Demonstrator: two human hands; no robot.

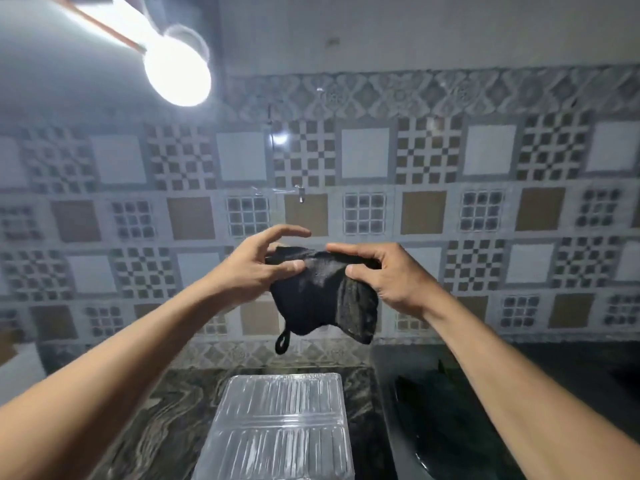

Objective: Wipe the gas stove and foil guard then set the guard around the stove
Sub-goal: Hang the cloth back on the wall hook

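Observation:
A black cloth (322,299) with a small hanging loop at its lower left corner hangs in the air in front of the tiled wall. My left hand (256,268) pinches its upper left edge with thumb and fingers, the index finger lifted. My right hand (384,275) grips its upper right edge. Below, the folded silver foil guard (280,431) lies flat on the marbled counter (166,427). The black gas stove (450,410) sits to the right of the guard, partly hidden behind my right forearm.
A patterned tile wall (363,157) rises behind the counter. A bright lamp (176,74) glares at the upper left. A pale object (17,362) shows at the left edge.

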